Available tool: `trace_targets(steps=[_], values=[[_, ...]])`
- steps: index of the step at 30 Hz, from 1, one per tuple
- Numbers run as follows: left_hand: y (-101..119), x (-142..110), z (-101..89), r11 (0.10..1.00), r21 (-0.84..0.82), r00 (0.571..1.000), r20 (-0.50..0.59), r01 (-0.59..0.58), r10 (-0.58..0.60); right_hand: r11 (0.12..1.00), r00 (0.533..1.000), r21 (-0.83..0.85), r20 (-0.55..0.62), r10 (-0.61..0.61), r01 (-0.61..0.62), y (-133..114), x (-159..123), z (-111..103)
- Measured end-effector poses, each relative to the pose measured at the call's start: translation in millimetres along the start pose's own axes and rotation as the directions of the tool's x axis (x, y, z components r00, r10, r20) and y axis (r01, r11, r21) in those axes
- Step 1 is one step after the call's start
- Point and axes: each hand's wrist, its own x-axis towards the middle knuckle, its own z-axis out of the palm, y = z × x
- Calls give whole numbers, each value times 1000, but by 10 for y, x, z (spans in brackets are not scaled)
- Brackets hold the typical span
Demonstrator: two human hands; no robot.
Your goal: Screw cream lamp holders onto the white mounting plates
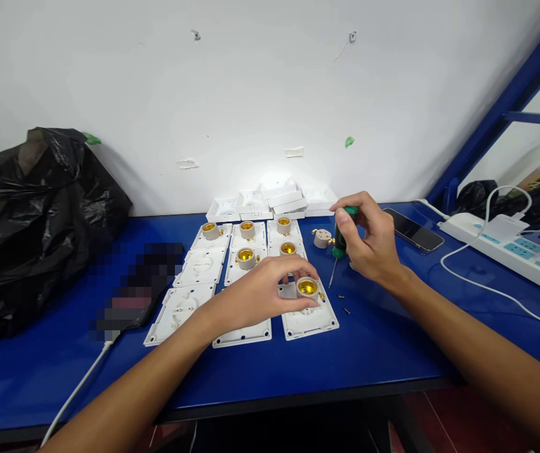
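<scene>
My left hand (pixel 264 290) pinches a beige lamp socket with a brass inside (pixel 307 287), holding it on a white square plate (pixel 311 319) near the table's front. My right hand (pixel 368 242) is closed round a green-handled screwdriver (pixel 339 246), whose tip points down at the blue table just right of that plate. Two small screws (pixel 344 303) lie loose by the tip. Several more white plates, some with sockets fitted (pixel 246 257), lie in rows behind. One loose socket (pixel 322 238) sits beside the screwdriver.
A stack of white plates (pixel 274 200) stands against the wall. At the left is a black plastic bag (pixel 29 220). A phone (pixel 413 229) and a white power strip (pixel 510 248) with cables lie at the right. A white cable (pixel 81 384) runs off the front edge.
</scene>
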Motion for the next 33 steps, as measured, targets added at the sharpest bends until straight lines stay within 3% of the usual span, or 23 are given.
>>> trace_targets(steps=[5, 20, 33], values=[[-17, -3, 45, 999, 41, 998, 59, -19, 17, 1000, 1000, 11, 3, -3, 3, -3, 1, 2], [10, -34, 9, 997, 57, 998, 54, -45, 42, 1000, 1000, 13, 3, -10, 10, 3, 2, -1], [1, -24, -34, 998, 31, 986, 160, -53, 47, 999, 999, 12, -4, -38, 38, -22, 18, -10]])
